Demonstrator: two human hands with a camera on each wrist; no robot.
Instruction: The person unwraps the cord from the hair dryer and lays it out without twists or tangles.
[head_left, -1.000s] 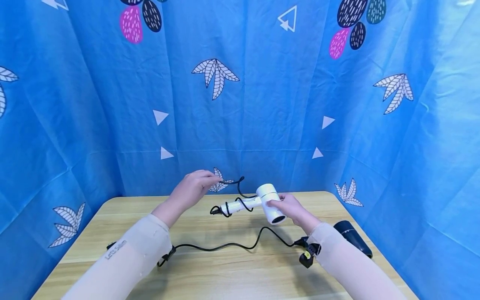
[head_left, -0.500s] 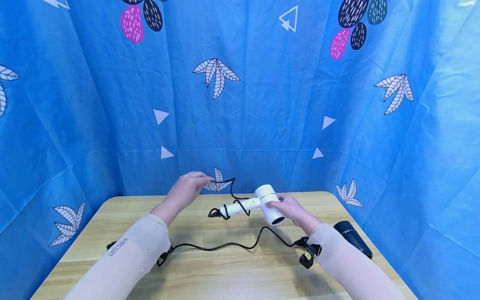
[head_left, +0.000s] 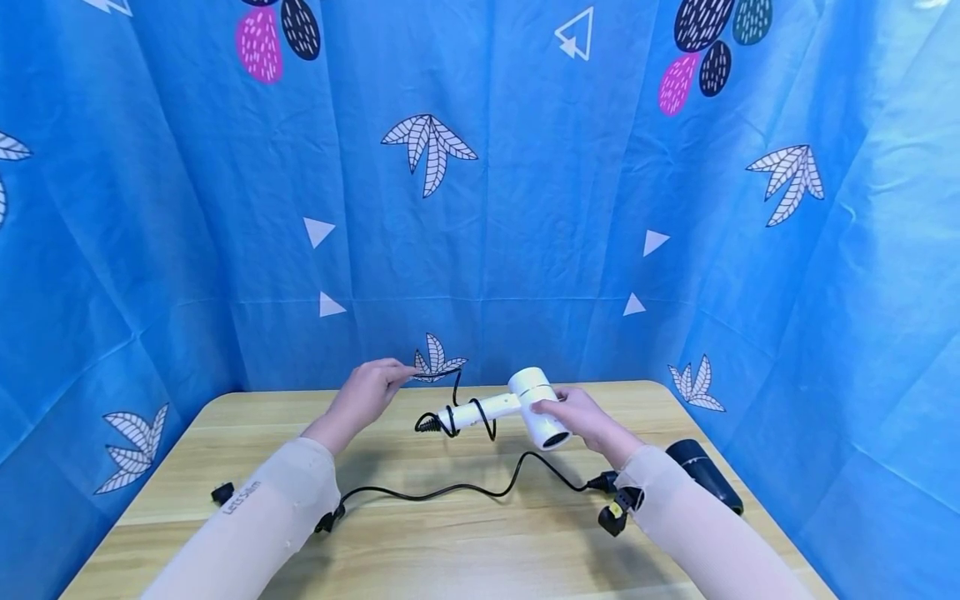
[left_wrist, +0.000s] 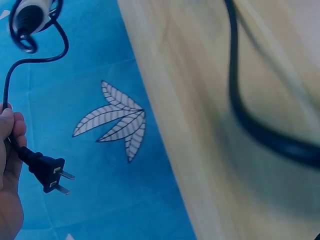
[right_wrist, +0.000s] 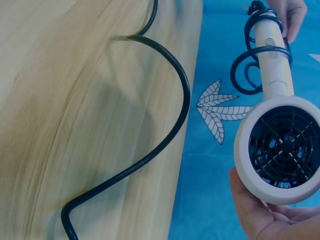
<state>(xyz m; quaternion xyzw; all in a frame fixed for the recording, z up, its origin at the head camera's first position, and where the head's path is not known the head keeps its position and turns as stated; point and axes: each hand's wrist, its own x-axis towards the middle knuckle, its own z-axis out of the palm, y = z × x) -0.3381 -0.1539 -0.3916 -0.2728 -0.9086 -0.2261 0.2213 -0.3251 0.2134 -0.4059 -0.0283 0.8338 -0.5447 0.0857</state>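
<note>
A white hair dryer (head_left: 534, 390) is held up over the back of the table, its handle pointing left. My right hand (head_left: 588, 418) grips it round the barrel, and the grille (right_wrist: 285, 145) faces the right wrist camera. Black cord (right_wrist: 272, 49) runs in loose turns round the handle. To the left, my left hand (head_left: 365, 392) pinches the cord's free end between thumb and fingers. Just beyond those fingers, the two-pin plug (left_wrist: 47, 171) hangs with its metal pins bare in the left wrist view.
Across the wooden table (head_left: 420, 542) lies another black cord (head_left: 465, 487), with black connectors (head_left: 613, 520) by the right forearm. A small black piece (head_left: 222, 493) sits beside the left sleeve. A black cylindrical thing (head_left: 705, 475) lies at the right edge, near the blue curtain (head_left: 787, 333).
My left hand has moved left and then lower, drawing the cord's end with it. The stretch of cord between hand and handle has shifted left. The right hand and hair dryer stay nearly still.
</note>
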